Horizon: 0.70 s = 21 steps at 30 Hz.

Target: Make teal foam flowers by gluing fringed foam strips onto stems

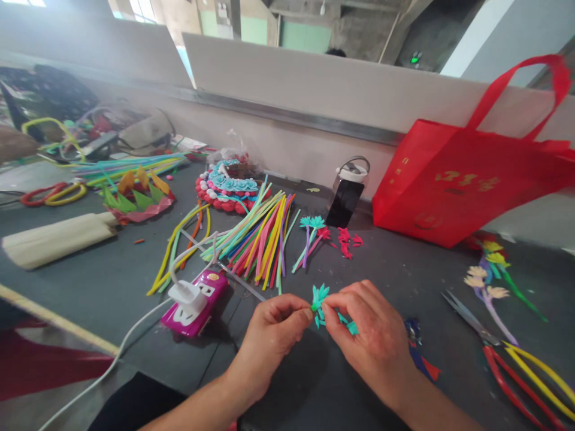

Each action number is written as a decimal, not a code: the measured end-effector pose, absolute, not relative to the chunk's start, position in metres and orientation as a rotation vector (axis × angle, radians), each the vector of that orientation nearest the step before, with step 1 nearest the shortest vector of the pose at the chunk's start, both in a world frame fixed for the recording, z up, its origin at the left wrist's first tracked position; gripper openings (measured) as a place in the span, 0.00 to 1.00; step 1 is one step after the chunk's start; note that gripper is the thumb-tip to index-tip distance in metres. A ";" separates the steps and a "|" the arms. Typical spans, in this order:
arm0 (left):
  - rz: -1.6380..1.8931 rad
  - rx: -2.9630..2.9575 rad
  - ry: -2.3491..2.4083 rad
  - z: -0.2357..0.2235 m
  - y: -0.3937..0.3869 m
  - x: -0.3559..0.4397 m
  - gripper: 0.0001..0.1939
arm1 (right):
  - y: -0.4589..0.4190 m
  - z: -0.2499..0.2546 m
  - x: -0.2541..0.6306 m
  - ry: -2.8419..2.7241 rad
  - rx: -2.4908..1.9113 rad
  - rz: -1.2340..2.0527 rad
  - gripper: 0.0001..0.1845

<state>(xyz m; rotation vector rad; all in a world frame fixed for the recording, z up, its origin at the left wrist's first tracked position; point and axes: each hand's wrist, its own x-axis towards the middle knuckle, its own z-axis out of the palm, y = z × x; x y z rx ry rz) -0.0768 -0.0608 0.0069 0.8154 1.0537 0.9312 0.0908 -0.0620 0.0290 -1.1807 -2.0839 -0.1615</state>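
My left hand [274, 329] pinches the base of a small teal pipe-cleaner flower [320, 293] between thumb and forefinger. My right hand [371, 323] has its thumb and forefinger closed at the flower's right side, on one of its petals. Partly hidden behind the right fingers, more teal pieces [352, 327] lie on the table. Beyond the hands rest finished teal flowers [313, 222] on stems, with a red flower beside them. Several loose red petal pieces [344, 242] lie to their right.
A bundle of coloured pipe cleaners [265, 239] lies left of centre, near a purple power strip [195, 302] with a white cable. Scissors [489, 341] with red and yellow handles lie at right. A bottle [353, 176], a phone [345, 202] and a red bag [426, 179] stand behind.
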 end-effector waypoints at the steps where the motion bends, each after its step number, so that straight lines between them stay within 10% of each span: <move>1: 0.936 0.825 1.056 0.007 -0.061 -0.077 0.15 | -0.062 0.029 0.091 -2.084 -1.183 -0.159 0.09; 21: 0.961 0.810 1.038 0.007 -0.058 -0.079 0.16 | -0.068 0.043 0.109 -2.099 -1.341 0.012 0.07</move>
